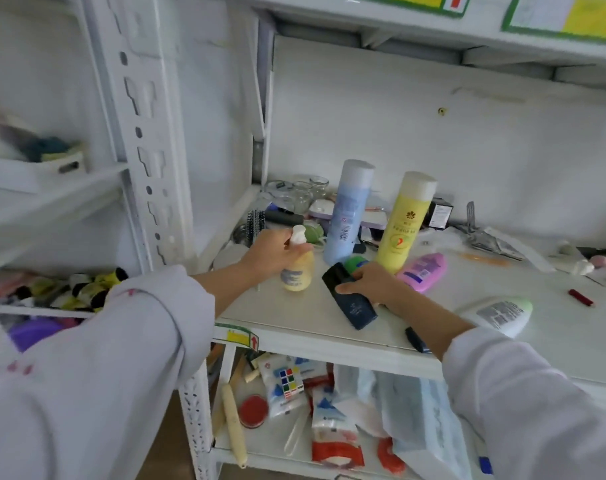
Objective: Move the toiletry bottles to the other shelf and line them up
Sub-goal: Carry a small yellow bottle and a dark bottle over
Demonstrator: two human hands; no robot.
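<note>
At frame centre, the left hand (267,251) grips a yellow pump bottle (297,271); the right hand (372,284) clasps a dark bottle (350,299). Other bottles remain unsorted on the shelf (312,327).

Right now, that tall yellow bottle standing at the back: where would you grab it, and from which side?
Grip the tall yellow bottle around its middle, coming from the front right. It stands nearly upright with a straight round body. The blue bottle crowds its left, and the right hand with the dark bottle sits before its base, beside the pink bottle.
</note>
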